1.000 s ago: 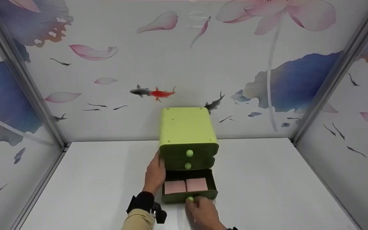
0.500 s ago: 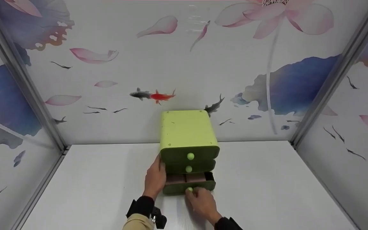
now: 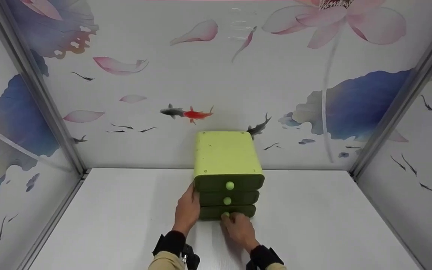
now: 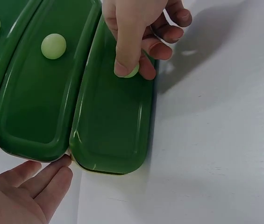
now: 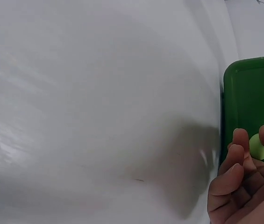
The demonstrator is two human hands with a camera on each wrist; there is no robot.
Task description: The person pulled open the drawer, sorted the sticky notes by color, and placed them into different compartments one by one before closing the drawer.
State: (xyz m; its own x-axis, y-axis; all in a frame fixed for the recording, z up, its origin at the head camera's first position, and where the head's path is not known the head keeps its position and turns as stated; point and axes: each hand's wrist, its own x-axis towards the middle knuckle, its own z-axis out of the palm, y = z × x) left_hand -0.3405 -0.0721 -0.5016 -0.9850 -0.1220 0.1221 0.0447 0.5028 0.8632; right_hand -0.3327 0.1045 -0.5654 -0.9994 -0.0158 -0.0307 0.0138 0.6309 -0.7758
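A small cabinet (image 3: 227, 153) with a yellow-green top and three dark green drawers stands at the back of the table. In the head view all three drawer fronts line up nearly flush. My right hand (image 3: 240, 228) pinches the light green knob (image 5: 259, 148) of the bottom drawer (image 4: 110, 116) between thumb and index finger; the other fingers curl beside it. Against the cabinet's left side rests my left hand (image 3: 186, 210), its fingers extended along the drawer edges in the left wrist view. Two more round knobs show on the middle drawer (image 4: 33, 102) and the top drawer (image 3: 210, 183).
The white table (image 3: 306, 217) spreads to both sides of the cabinet. Behind it rises a back wall (image 3: 144, 82) printed with lotus petals and fish. Side panels with metal posts (image 3: 47, 97) enclose the left and right.
The bottom drawer has slid inward from well open to nearly flush, hiding the two pink blocks inside it. My right hand has moved forward with its knob; the left stays at the side.
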